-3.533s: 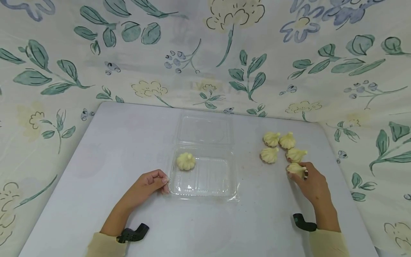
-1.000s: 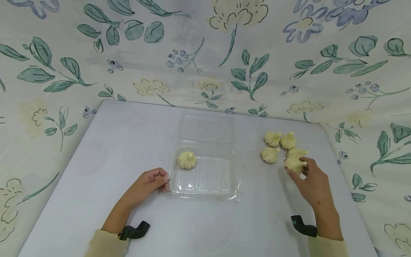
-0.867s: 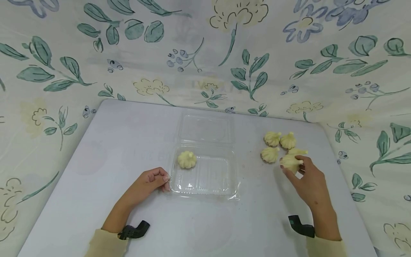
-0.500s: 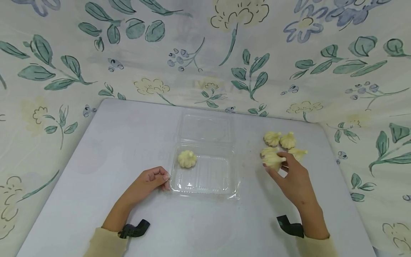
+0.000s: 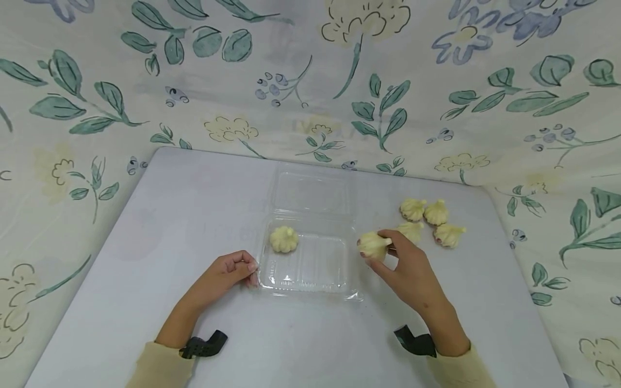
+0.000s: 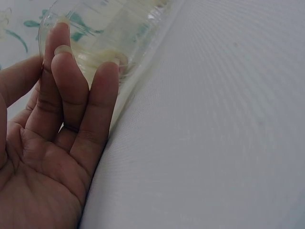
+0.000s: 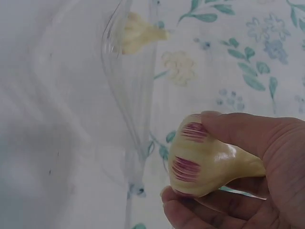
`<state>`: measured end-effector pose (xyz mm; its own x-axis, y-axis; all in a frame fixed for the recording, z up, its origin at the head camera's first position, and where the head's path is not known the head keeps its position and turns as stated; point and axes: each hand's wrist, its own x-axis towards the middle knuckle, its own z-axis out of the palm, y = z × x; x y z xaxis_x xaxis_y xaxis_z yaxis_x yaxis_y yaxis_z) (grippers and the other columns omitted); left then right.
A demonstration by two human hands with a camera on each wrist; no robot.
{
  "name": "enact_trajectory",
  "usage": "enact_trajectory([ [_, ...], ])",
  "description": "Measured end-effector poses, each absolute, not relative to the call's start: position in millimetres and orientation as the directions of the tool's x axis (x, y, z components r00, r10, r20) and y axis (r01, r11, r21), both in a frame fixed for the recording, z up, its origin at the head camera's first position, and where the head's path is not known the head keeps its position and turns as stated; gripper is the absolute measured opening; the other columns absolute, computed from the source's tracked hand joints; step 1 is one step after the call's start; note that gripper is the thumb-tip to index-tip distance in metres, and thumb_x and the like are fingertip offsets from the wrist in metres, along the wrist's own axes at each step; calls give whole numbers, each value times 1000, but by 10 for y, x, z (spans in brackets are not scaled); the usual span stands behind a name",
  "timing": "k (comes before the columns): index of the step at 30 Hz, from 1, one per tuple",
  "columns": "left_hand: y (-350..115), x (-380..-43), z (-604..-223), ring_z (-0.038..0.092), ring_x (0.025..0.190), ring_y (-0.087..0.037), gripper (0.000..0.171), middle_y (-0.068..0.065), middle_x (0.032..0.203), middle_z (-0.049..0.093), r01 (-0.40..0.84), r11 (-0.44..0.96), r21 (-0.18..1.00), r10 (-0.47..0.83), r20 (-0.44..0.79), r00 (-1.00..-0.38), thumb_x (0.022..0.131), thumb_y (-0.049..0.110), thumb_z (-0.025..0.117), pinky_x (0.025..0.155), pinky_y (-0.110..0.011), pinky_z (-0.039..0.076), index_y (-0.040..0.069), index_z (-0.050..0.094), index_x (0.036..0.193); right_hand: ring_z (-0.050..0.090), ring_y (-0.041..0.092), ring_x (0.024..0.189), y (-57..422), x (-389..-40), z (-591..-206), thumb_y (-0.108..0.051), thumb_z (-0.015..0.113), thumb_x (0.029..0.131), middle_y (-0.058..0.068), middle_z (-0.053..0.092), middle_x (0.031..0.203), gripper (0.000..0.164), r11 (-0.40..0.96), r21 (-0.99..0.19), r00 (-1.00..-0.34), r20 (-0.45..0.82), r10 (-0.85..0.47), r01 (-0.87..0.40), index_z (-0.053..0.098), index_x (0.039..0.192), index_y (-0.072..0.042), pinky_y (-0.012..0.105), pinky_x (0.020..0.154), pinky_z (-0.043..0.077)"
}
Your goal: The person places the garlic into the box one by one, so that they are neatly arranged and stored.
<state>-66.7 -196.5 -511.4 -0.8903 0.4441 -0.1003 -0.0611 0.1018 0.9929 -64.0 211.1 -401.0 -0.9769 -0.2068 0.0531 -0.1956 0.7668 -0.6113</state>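
Note:
A clear plastic clamshell container (image 5: 322, 261) lies unfolded on the white table, one garlic bulb (image 5: 283, 240) in the left part of its base. At its left edge my left hand (image 5: 225, 276) pinches the rim between thumb and fingers; the left wrist view shows the fingertips against the clear wall (image 6: 143, 24). My right hand (image 5: 409, 269) holds another garlic bulb (image 5: 372, 246) just off the container's right side. Seen from the right wrist, this bulb (image 7: 209, 162) has purple streaks on a glossy cream surface, its stem toward the palm.
Several more garlic bulbs (image 5: 436, 213) sit grouped at the table's right; one (image 5: 411, 231) is partly behind my right hand. The container's lid (image 5: 312, 193) lies flat toward the back. A floral cloth (image 5: 291, 81) hangs around the table's back and sides.
My right hand has picked up the nearest bulb from the group and carried it left, past the others, to the container's side. My left hand has stayed at the rim.

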Motion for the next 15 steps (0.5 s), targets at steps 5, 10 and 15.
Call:
enact_trajectory([
  [5, -1965, -665, -5109, 66, 80, -20, 18, -12, 84, 70, -56, 96, 994, 446, -93, -890, 109, 14, 58, 75, -30, 57, -2, 64, 103, 69, 31, 114, 1940, -648, -4022, -22, 85, 91, 11, 64, 134, 59, 742, -618, -958, 66, -278, -258, 55, 139, -4, 49, 94, 57],
  [10, -1958, -658, -5092, 66, 80, -19, 18, -12, 84, 70, -51, 88, 995, 450, -86, -889, 109, 14, 58, 75, -30, 57, -2, 64, 103, 68, 25, 112, 1704, -642, -4085, -22, 85, 90, 9, 65, 132, 58, 723, -608, -931, 78, -356, -328, 57, 138, -5, 46, 92, 58],
  [15, -1952, -660, -5095, 66, 80, -19, 18, -12, 84, 70, -45, 81, 996, 455, -77, -887, 109, 13, 58, 76, -30, 57, -3, 64, 103, 66, 16, 105, 1458, -631, -4157, -23, 85, 91, 5, 66, 127, 56, 716, -588, -902, 56, -428, -376, 58, 137, -6, 39, 88, 57],
])
